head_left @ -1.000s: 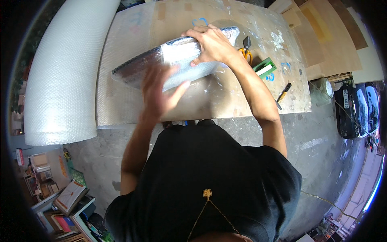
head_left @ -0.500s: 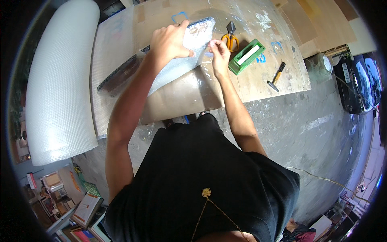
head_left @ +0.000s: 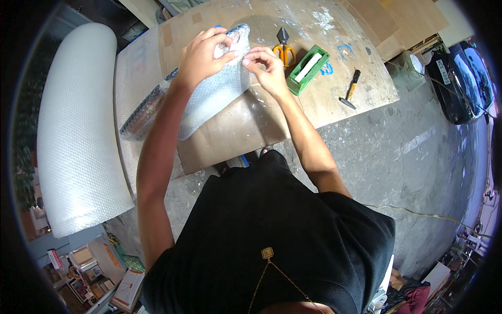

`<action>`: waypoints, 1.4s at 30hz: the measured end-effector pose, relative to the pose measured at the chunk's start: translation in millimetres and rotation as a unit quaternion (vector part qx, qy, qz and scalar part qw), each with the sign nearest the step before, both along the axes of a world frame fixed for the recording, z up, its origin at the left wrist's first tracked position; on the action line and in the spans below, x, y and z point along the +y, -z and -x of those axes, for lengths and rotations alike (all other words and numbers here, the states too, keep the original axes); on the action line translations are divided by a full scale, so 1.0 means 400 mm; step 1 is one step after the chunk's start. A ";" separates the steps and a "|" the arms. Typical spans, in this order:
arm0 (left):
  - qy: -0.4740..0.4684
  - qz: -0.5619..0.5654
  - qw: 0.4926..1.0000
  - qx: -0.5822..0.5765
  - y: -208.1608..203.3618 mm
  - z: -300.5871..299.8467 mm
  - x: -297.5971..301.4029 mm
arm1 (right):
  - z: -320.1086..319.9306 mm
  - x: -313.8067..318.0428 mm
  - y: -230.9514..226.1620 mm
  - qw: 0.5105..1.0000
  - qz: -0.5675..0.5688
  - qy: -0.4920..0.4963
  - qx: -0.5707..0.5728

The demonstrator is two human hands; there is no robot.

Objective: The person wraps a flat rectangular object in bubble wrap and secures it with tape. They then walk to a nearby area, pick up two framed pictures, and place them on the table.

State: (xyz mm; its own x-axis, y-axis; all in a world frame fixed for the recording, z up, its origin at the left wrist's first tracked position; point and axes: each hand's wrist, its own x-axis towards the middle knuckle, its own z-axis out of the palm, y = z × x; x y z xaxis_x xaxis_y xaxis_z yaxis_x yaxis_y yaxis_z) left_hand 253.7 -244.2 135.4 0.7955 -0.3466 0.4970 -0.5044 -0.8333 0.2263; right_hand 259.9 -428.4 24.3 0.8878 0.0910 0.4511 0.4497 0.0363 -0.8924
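Note:
A flat, dark-edged panel in bubble wrap (head_left: 217, 91) stands tilted on the table, its loose wrap hanging toward me. My left hand (head_left: 205, 58) is closed over its upper part, fingers behind and thumb on the near face. At the wrap's right edge, my right hand (head_left: 267, 69) is closed, thumb and index finger pinched against the plastic. Whether a small strip of tape sits between those fingertips cannot be made out. Right of that hand lie orange-handled scissors (head_left: 284, 49) and a green tape dispenser (head_left: 308, 69) with a white centre.
A tall roll of bubble wrap (head_left: 78, 131) stands left of the table (head_left: 230, 141). Toward the table's right edge lies a small black-and-orange-handled tool (head_left: 353, 90). Cardboard sheets (head_left: 397, 23) lean beyond it. A dark car (head_left: 460, 81) is at far right, and a cable (head_left: 418, 212) crosses the concrete floor.
My right hand has come in against the wrap's edge, its fingers pinched there. My left hand keeps its hold on the panel. The whole view has shifted slightly.

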 end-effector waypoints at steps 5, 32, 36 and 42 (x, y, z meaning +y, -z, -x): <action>0.017 0.062 0.998 0.013 0.016 -0.010 -0.006 | -0.001 -0.035 -0.015 0.997 -0.060 -0.027 0.044; 0.018 0.050 0.997 -0.059 0.017 -0.105 0.065 | 0.032 -0.182 0.470 0.913 -0.346 0.120 0.180; 0.017 0.064 0.997 -0.045 0.011 -0.117 0.068 | 0.038 -0.199 0.527 0.944 -0.065 0.248 0.207; 0.014 0.102 0.995 -0.005 0.016 -0.123 0.085 | 0.111 -0.249 0.544 0.926 0.104 0.324 0.160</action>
